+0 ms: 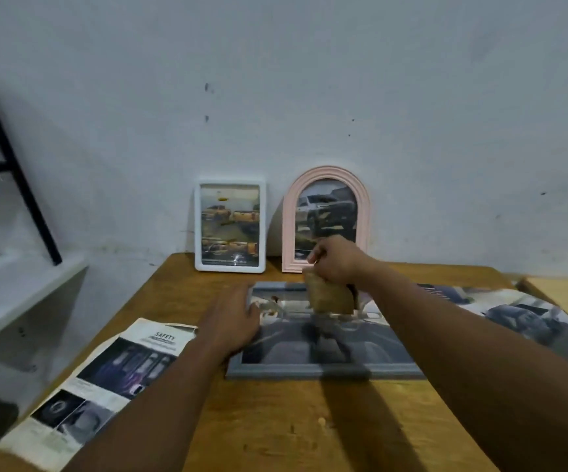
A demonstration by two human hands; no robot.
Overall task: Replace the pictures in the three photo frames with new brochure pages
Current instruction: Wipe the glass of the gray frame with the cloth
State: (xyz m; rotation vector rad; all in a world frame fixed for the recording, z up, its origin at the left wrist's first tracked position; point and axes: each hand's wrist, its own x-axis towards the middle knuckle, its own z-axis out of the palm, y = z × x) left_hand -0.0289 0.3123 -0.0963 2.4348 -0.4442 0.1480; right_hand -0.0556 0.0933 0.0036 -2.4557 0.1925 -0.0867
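Against the wall, white frame (pixel 230 183) and pink frame (pixel 289 212) look done. Grey frame (pixel 310 371) lies flat on the worktop (pixel 276 420), left hand (pixel 231 321) pressing flat-fingered, right hand (pixel 338 260) gripping a brown board (pixel 328 296). One left, I'd say.

Left hand (pixel 233 318), right hand (pixel 338 258): both bare. Back from the fingers (pixel 254 311), each wrist runs into a bare forearm, uncovered all the way to the edge of view. Motion blur softens knuckles and fingertips; finer detail unreadable.

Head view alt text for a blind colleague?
The right hand grips a brown piece above the grey frame flat on a table; left hand rests on its edge. A white frame and pink frame stand behind.
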